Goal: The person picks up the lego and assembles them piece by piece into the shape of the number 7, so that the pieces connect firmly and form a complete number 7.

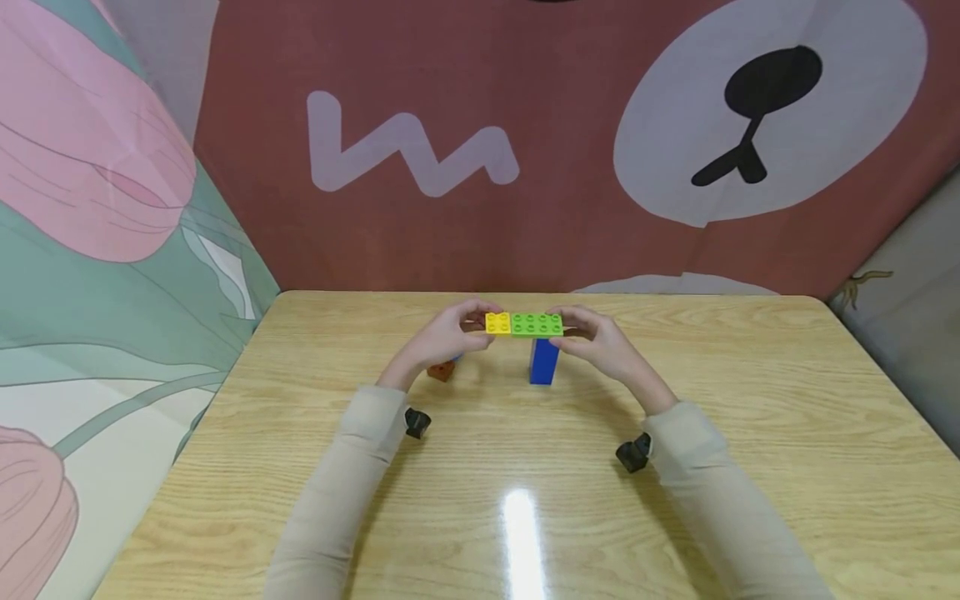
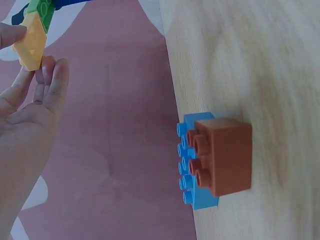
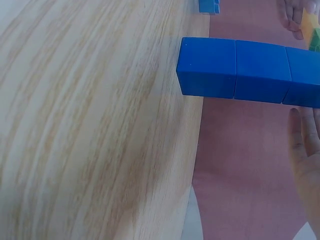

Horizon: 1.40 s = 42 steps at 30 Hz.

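High over the table, my left hand (image 1: 444, 335) pinches a small yellow toy brick (image 1: 497, 324) between thumb and fingertips. End to end with it lies a longer green brick (image 1: 537, 325), studs up. My right hand (image 1: 606, 348) holds the green brick's right end, thumb on the near side and fingers on the far side. Beneath the green brick stands an upright tower of blue bricks (image 3: 260, 71), with three blocks showing in the right wrist view. The tower's top is hidden under the green brick in the head view.
Left of the tower, a brown brick (image 2: 231, 157) stands on the wooden table (image 1: 480, 467), with a light blue brick (image 2: 205, 201) against it. A printed cloth backdrop (image 1: 465, 233) rises behind the table's far edge. Black wrist cameras hang below both sleeves.
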Available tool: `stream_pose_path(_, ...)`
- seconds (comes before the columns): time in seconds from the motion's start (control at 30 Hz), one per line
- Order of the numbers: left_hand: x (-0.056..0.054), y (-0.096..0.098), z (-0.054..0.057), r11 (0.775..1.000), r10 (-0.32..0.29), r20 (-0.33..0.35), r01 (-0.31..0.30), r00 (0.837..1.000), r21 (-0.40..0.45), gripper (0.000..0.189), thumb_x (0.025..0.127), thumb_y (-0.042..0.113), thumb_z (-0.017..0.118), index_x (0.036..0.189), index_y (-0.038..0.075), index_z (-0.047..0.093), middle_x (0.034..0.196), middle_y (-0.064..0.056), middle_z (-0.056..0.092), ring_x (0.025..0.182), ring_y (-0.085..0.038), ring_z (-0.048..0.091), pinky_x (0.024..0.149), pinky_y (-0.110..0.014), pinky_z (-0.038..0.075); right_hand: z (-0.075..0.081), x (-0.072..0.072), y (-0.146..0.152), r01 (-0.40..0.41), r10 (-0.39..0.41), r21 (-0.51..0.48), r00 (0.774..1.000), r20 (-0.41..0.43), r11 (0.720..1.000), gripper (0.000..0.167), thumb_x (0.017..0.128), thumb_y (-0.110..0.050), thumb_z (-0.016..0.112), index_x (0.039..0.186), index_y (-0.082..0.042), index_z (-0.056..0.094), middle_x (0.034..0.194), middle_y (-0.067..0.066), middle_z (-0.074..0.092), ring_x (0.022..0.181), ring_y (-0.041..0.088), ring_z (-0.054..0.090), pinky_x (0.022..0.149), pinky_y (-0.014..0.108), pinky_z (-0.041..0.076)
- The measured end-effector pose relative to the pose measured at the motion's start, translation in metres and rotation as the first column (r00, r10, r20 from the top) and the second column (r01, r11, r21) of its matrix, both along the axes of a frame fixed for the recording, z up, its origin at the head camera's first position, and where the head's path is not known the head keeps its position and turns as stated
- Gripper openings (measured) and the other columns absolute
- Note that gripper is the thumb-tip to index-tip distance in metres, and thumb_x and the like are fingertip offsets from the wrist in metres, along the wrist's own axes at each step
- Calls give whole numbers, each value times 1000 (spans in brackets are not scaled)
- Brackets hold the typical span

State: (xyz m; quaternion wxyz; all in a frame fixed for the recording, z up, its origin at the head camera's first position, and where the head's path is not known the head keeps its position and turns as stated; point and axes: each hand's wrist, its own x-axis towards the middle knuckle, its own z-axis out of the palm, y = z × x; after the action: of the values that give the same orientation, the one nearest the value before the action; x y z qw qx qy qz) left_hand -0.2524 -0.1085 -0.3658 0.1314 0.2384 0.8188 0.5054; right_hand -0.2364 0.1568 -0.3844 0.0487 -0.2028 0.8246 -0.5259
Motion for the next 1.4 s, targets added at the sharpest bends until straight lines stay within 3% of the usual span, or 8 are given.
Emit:
stream_pose_path(0.17, 2, 3, -1, 1000, -3, 3, 3, 1000, 15, 43, 87, 5, 62, 129, 2, 53, 124, -14, 57, 111, -25, 54, 101, -38, 48, 0, 0, -1, 0, 0, -7, 1000, 3, 1000, 43, 92, -12, 63, 133, -3, 52, 129, 17, 56, 115, 32, 56, 100, 44, 48)
stream_pose_path(0.5, 3, 6, -3, 999, 38, 53, -39, 998, 26, 44, 87, 14, 69, 129, 8, 55, 124, -11, 58, 110, -24, 59, 92, -31, 53, 0, 0, -2, 1, -1, -1, 1000, -4, 1000, 43, 92, -13, 63, 132, -3, 53, 129, 16, 56, 109, 22, 58, 100, 41, 48)
stream_pose_path(0.97, 3, 12, -7, 995, 73, 56, -76, 996, 57, 43, 85, 15, 72, 126, 10, 58, 123, -10, 59, 103, -21, 62, 83, -24, 53, 0, 0, -2, -6, 6, 4, 1000, -17, 1000, 44, 93, -13, 62, 133, -1, 51, 128, 17, 55, 110, 22, 57, 102, 46, 46)
stream_pose_path(1.4, 5, 13, -8, 994, 103, 2, -103, 995, 35, 44, 85, 20, 72, 127, 14, 60, 128, -5, 58, 106, -22, 61, 88, -29, 54, 3, 0, -1, -21, 21, 22, 1000, -4, 1000, 45, 93, -12, 61, 135, 0, 49, 132, 20, 54, 117, 35, 54, 103, 51, 44)
